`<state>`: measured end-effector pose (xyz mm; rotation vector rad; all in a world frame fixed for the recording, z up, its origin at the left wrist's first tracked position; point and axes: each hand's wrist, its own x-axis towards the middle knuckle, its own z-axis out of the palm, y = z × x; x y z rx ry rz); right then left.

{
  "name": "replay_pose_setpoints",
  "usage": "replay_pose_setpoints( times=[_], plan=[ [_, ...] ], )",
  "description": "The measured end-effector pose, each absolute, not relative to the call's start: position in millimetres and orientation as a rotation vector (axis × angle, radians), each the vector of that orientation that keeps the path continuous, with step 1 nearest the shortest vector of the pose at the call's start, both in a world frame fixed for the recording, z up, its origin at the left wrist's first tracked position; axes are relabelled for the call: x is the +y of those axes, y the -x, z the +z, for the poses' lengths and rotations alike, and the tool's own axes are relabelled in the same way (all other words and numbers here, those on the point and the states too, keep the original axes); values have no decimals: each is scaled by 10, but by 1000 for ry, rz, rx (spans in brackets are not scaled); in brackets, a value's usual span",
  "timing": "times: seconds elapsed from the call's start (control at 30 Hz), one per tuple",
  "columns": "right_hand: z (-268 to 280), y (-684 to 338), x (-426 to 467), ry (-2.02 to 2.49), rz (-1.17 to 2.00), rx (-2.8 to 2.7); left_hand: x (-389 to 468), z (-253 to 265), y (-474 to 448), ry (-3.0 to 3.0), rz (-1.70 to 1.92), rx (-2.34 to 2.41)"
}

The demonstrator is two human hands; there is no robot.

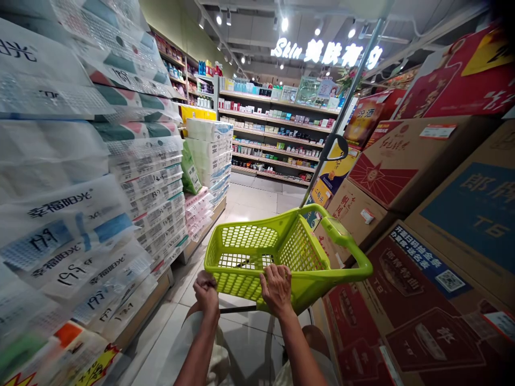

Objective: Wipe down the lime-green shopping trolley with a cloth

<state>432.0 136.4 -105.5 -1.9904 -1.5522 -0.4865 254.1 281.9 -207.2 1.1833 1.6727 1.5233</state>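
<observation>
A lime-green plastic shopping cart (289, 268) with a lattice basket stands sideways before my knees, its handle pointing right. Nothing shows inside its basket apart from small dark pieces I cannot make out. My right hand (277, 288) is closed over the near rim, fingers on top. Beside the basket's near left corner, my left hand (206, 292) is closed like a fist. A brownish lump shows at its top, and whether this is part of the hand or something held is unclear.
Stacked tissue packs (148, 187) line the left side on a low wooden platform. Cardboard cartons (374, 161) rise close on the right. A slanting metal pole (348, 112) with a black loop stands behind the cart. Shelves of small goods (277, 128) span the back.
</observation>
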Motion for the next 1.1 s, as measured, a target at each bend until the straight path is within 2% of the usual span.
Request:
replay_pose_setpoints(
  times=[0.27,0.53,0.73,0.9,1.1],
  plan=[
    [-1041,-4404,1270,1926,-420,-1559,2509,-1959,-2487,-1339,1487,1565],
    [-981,-4539,1284,1913,-411,-1600,2806,-1711,-2298,-1428,1307,1506],
    [-1032,-4768,1179,1882,-459,-1587,2450,-1683,-2229,-1700,1440,1351],
    [-1080,-5081,979,1895,-507,-1641,2539,-1446,-2145,-1769,1232,1364],
    [-1196,-4703,956,1906,-501,-1511,2283,-1545,-2112,-2052,1012,969]
  ],
)
